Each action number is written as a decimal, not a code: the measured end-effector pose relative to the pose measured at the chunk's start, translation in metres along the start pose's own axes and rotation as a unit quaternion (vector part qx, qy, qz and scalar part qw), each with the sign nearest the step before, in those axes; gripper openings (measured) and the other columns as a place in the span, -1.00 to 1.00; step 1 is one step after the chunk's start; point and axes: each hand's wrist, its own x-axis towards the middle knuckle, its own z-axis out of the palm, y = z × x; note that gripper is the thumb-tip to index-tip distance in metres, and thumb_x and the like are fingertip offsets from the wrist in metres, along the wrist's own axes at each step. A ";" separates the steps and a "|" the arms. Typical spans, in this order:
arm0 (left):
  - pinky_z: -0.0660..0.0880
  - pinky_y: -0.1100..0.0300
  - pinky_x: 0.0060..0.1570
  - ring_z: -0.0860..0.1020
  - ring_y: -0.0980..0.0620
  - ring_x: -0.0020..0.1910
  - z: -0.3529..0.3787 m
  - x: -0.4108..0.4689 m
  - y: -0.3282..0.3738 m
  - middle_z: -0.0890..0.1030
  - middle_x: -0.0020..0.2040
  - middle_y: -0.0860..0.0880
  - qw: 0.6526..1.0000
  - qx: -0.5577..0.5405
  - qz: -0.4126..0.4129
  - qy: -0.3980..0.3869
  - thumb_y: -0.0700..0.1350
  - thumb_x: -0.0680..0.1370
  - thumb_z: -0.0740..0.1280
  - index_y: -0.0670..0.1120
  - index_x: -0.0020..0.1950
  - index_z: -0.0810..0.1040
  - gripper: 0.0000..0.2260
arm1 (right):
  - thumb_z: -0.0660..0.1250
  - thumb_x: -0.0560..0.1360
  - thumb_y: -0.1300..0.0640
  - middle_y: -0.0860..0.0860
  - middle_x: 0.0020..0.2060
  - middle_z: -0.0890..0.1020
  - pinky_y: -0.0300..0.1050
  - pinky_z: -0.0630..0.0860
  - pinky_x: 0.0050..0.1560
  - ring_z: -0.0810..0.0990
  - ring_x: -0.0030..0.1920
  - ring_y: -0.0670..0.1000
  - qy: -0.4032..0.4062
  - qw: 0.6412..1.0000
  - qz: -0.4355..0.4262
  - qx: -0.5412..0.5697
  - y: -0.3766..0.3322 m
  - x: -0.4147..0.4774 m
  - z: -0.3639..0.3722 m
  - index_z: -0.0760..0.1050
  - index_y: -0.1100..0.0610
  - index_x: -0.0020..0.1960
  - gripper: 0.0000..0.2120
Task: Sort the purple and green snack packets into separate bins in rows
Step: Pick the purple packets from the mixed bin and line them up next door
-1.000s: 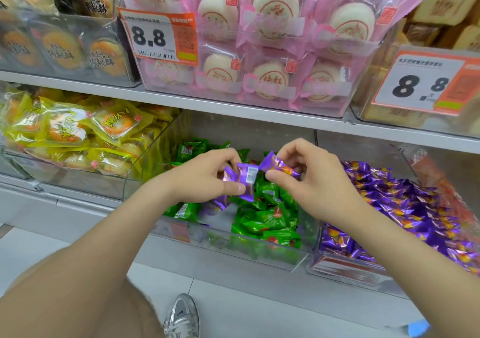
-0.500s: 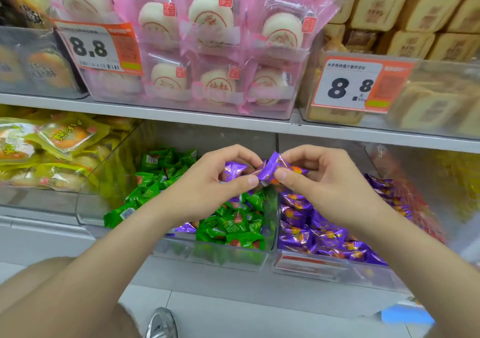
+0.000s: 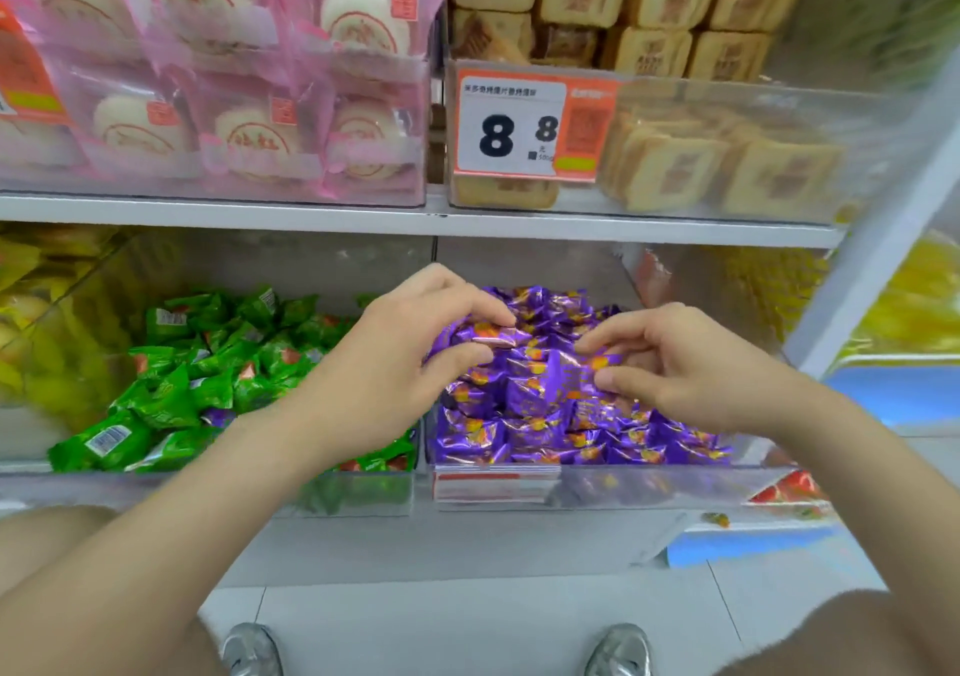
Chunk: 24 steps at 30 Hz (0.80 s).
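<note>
Hovering over the purple bin, your left hand pinches a purple packet between thumb and fingers. Your right hand pinches a second purple packet nearby.

I read "8 8" in black on the price tag, far upper bin, right. Barcode stickers on green packets, digits too small.

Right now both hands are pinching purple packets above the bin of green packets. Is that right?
Not quite. The head view shows the left hand and right hand pinching purple packets above the purple bin, already full of them, not the green bin, which sits beside it on the left.
</note>
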 end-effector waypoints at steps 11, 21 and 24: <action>0.44 0.21 0.17 0.55 0.09 0.14 0.034 0.017 0.015 0.55 0.08 0.14 0.998 0.017 0.054 -0.034 -0.16 0.63 0.45 0.06 0.13 0.59 -0.85 | 0.62 0.44 0.04 -0.09 -0.29 0.73 -0.33 0.51 -0.19 0.66 -0.27 -0.18 0.020 0.984 0.000 -0.175 0.047 -0.014 -0.004 0.74 -0.09 -0.02 -0.86; 0.44 0.13 0.18 0.53 0.10 0.13 0.045 0.020 0.016 0.58 0.07 0.18 0.996 0.028 0.061 -0.060 -0.16 0.64 0.42 0.05 0.14 0.58 -0.86 | 0.58 0.47 0.01 -0.04 -0.14 0.73 -0.38 0.48 -0.13 0.65 -0.25 -0.19 -0.001 0.983 -0.031 -0.183 0.048 0.001 0.019 0.75 -0.08 0.07 -0.82; 0.43 0.21 0.13 0.54 0.09 0.12 0.046 0.019 0.020 0.59 0.07 0.16 0.997 0.015 0.042 -0.069 -0.17 0.63 0.44 0.07 0.17 0.54 -0.81 | 0.59 0.46 -0.03 -0.12 -0.05 0.70 -0.24 0.50 -0.03 0.59 -0.21 -0.30 -0.003 0.980 -0.022 -0.200 0.044 0.000 0.018 0.73 -0.07 0.09 -0.79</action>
